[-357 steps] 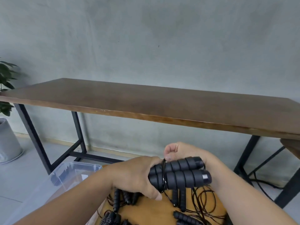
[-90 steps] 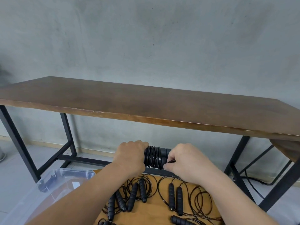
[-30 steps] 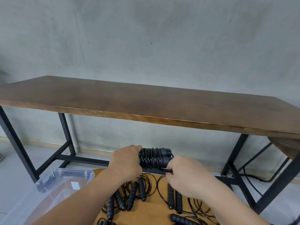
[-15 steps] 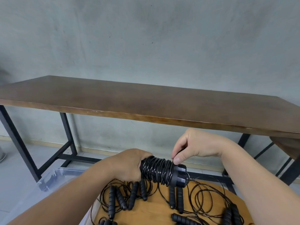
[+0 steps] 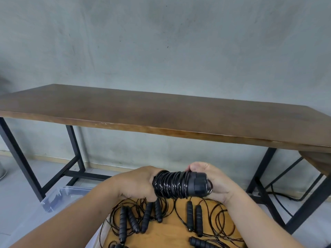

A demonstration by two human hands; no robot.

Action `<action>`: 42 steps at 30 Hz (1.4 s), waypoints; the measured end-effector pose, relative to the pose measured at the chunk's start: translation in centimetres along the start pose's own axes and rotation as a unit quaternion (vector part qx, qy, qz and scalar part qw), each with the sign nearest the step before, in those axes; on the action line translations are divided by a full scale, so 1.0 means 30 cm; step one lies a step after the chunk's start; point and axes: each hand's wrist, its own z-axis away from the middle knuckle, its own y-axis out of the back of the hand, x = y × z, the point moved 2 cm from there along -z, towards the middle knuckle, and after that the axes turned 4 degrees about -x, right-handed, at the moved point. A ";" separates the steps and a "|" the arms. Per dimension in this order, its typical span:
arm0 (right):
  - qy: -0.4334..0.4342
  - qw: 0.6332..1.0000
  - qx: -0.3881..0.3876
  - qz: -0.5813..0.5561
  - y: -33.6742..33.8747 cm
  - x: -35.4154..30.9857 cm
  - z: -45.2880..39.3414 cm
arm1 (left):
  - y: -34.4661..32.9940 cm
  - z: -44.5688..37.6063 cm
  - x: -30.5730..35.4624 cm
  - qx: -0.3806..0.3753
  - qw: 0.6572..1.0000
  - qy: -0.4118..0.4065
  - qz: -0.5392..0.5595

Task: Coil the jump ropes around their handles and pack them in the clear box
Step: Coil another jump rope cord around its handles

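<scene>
No readable writing or brand on anything in sight. Coiled jump rope (image 5: 176,185), black cord wound tight round paired handles, held level between both hands above the small wooden table (image 5: 172,235). Left hand (image 5: 138,185) clamped on its left end; right hand (image 5: 209,181) cupped around the right end caps. Loose jump ropes (image 5: 143,217) lie tangled below. Clear box (image 5: 59,196) on the floor, lower left.

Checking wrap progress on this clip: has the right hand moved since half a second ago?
Yes. The right hand has dropped from up near the long table's front edge down onto the cap end of the coiled jump rope.
</scene>
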 end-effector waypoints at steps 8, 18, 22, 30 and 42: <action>0.091 0.982 0.121 -0.109 -0.043 0.041 -0.002 | -0.054 -0.051 -0.045 0.036 0.983 0.012 0.179; 0.125 0.932 0.301 0.159 -0.051 0.041 0.041 | -0.091 -0.070 -0.021 0.129 0.940 0.031 0.315; 0.136 0.912 0.360 0.143 -0.070 0.060 0.037 | -0.094 -0.071 -0.009 0.189 0.939 0.045 0.284; 0.070 0.932 0.293 -0.199 -0.110 0.068 0.013 | -0.115 -0.082 -0.001 0.262 0.939 0.078 0.210; 0.060 0.954 0.282 -0.082 -0.115 0.077 0.014 | -0.125 -0.068 -0.035 0.185 0.968 0.126 0.115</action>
